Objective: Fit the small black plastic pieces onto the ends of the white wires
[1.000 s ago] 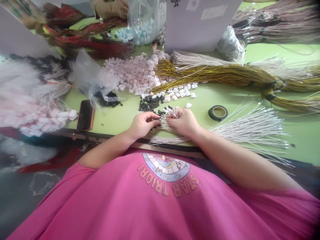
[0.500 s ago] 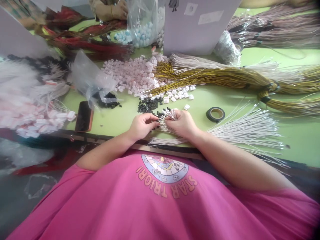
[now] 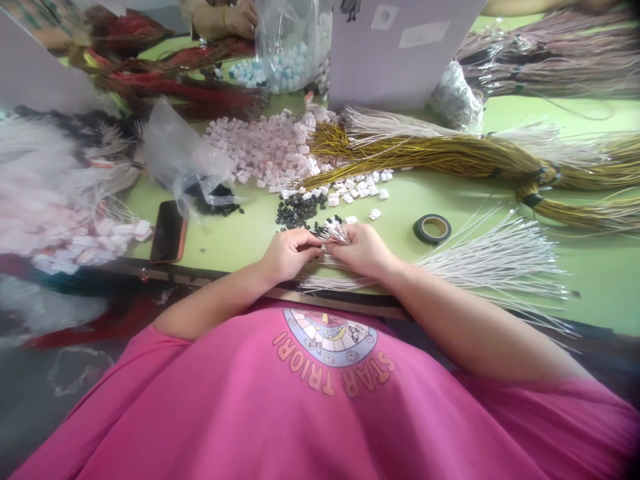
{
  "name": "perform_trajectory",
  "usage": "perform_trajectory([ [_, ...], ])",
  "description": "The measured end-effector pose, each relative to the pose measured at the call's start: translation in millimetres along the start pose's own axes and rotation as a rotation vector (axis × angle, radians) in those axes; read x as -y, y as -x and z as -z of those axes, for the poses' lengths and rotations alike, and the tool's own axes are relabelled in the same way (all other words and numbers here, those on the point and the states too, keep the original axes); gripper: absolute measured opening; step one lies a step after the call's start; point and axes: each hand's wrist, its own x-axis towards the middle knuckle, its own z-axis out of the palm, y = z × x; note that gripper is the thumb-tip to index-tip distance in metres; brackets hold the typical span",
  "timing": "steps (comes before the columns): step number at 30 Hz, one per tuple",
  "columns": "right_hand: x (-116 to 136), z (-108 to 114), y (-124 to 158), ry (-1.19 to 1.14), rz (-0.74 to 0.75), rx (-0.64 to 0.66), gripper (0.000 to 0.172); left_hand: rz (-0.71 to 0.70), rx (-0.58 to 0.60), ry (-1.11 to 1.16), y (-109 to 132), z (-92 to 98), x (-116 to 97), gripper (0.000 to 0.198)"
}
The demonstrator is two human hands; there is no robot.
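My right hand (image 3: pixel 366 251) is closed around a bundle of white wires (image 3: pixel 500 260), near the ends that point left. The wires' far ends fan out over the green table, under and beyond my right forearm. Just left of the gripped ends, my left hand (image 3: pixel 289 255) has thumb and forefinger pinched together, touching or almost touching the wire tips. Whatever is in that pinch is too small to make out. Behind my fingers lies a pile of small black pieces (image 3: pixel 299 212). A few more white wires (image 3: pixel 333 284) rest along the table edge below my hands.
Small white connector housings (image 3: pixel 260 147) are heaped behind the black pieces. Tied yellow-brown wires (image 3: pixel 450 155) stretch across the right. A tape roll (image 3: pixel 432 229), a phone (image 3: pixel 168 232) and a clear plastic bag (image 3: pixel 180 150) lie around. Another person's hand (image 3: pixel 242 19) shows beyond.
My left fingertips have shifted slightly right, and the thumb and forefinger are closer together at the wire ends. My right hand keeps its hold with a slight turn.
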Motion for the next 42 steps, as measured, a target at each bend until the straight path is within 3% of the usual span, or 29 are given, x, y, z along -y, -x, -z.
perform_trajectory([
  [6,-2.7,-1.5,-0.4,-0.014,0.023,0.003,0.016,-0.074,0.04,-0.071,-0.6,1.6,0.6,0.011],
  [10,-3.2,2.5,-0.4,-0.025,0.011,-0.044,0.02,-0.14,0.099,-0.195,3.2,18.7,-0.5,0.016],
  [13,-3.4,6.6,-0.4,-0.123,-0.052,0.021,0.021,-0.012,0.134,-0.31,0.1,40.8,4.0,0.025],
  [16,-1.3,8.8,0.0,-0.193,-0.123,0.103,0.02,0.106,0.046,-0.456,-13.9,60.4,20.1,0.022],
  [19,2.4,8.8,0.5,-0.219,-0.157,0.094,0.018,0.143,0.045,-0.509,-31.4,67.8,41.4,0.021],
  [24,3.6,8.1,0.1,-0.222,-0.198,0.086,0.013,0.192,0.062,-0.402,-42.1,64.0,52.5,0.012],
  [27,1.7,8.9,-0.4,-0.19,-0.183,0.105,0.012,0.209,0.007,-0.367,-34.8,65.8,36.4,0.011],
  [30,0.0,9.3,-0.5,-0.156,-0.162,0.116,0.014,0.237,-0.002,-0.161,-22.0,65.0,9.8,0.015],
  [33,-1.4,8.6,-0.3,-0.142,-0.157,0.12,0.016,0.259,0.137,0.182,-11.5,51.5,-10.6,0.016],
  [36,-2.3,7.6,-0.2,-0.176,-0.162,0.116,0.017,0.247,0.207,0.269,-8.4,29.2,-13.7,0.018],
  [42,-0.5,9.6,-0.1,-0.139,-0.115,0.124,0.021,0.193,0.079,0.222,-9.1,3.8,-2.3,0.024],
])
